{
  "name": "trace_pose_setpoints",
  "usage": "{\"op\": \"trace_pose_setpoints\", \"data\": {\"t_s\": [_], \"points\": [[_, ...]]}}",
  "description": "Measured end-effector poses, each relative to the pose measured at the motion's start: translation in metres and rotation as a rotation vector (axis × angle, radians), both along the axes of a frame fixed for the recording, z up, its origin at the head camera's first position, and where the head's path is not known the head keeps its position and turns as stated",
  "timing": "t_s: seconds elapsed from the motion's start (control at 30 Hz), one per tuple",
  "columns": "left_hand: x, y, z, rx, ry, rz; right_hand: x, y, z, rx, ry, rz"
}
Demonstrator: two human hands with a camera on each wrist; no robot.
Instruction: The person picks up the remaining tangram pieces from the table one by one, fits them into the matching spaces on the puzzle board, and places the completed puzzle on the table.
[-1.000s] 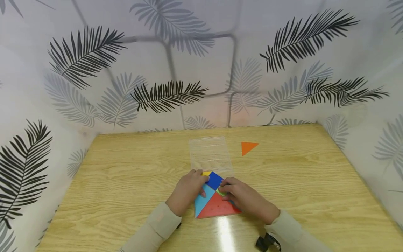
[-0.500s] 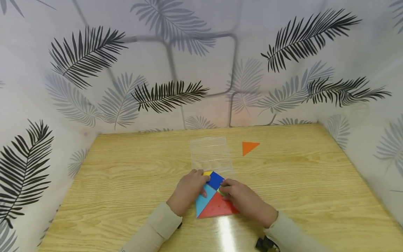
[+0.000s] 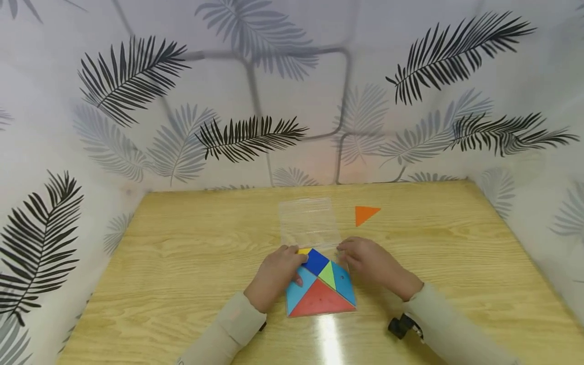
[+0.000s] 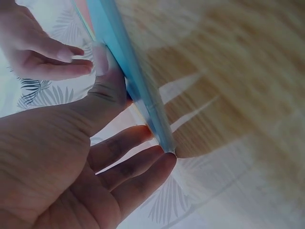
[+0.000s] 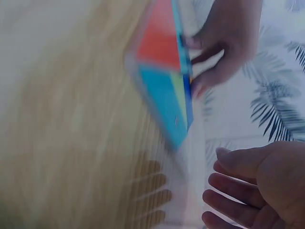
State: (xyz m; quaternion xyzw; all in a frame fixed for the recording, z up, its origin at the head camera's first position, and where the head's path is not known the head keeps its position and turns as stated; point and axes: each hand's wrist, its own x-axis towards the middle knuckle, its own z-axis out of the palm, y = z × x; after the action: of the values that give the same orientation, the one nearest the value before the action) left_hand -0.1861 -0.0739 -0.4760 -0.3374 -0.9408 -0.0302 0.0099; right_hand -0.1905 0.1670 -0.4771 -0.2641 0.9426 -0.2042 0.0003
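Observation:
A tangram set lies in a shallow clear tray [image 3: 321, 313] on the table. It has a red triangle [image 3: 321, 300], a light blue triangle [image 3: 298, 296], a green triangle [image 3: 327, 275], a blue piece [image 3: 343, 285], a dark blue square [image 3: 316, 262] and a partly covered yellow piece [image 3: 303, 250]. My left hand [image 3: 274, 276] holds the tray's left side, thumb over the pieces and other fingers along the edge. Just off the tray's upper right corner hovers my right hand [image 3: 376, 263], its fingers slightly bent with nothing seen between them. A loose orange triangle [image 3: 366, 214] lies behind it.
A clear plastic sheet or sleeve [image 3: 309, 218] lies flat directly behind the tray. The wooden table [image 3: 196, 238] meets a leaf-patterned cloth backdrop [image 3: 292, 101] at its back and sides. A black device [image 3: 401, 326] sits at my right wrist.
My right hand has lifted away from the green and blue pieces and moved right and back, uncovering them. The left hand keeps its place; the view has shifted slightly.

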Motion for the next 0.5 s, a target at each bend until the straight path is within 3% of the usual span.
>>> {"op": "trace_pose_setpoints", "data": {"t_s": [0.27, 0.5], "points": [[-0.002, -0.001, -0.001, 0.003, -0.023, 0.013, -0.047, 0.041, -0.013, -0.03, -0.003, -0.112], [-0.002, -0.001, -0.002, -0.008, -0.035, 0.023, -0.088, 0.064, -0.014, -0.006, 0.031, -0.169]]}}
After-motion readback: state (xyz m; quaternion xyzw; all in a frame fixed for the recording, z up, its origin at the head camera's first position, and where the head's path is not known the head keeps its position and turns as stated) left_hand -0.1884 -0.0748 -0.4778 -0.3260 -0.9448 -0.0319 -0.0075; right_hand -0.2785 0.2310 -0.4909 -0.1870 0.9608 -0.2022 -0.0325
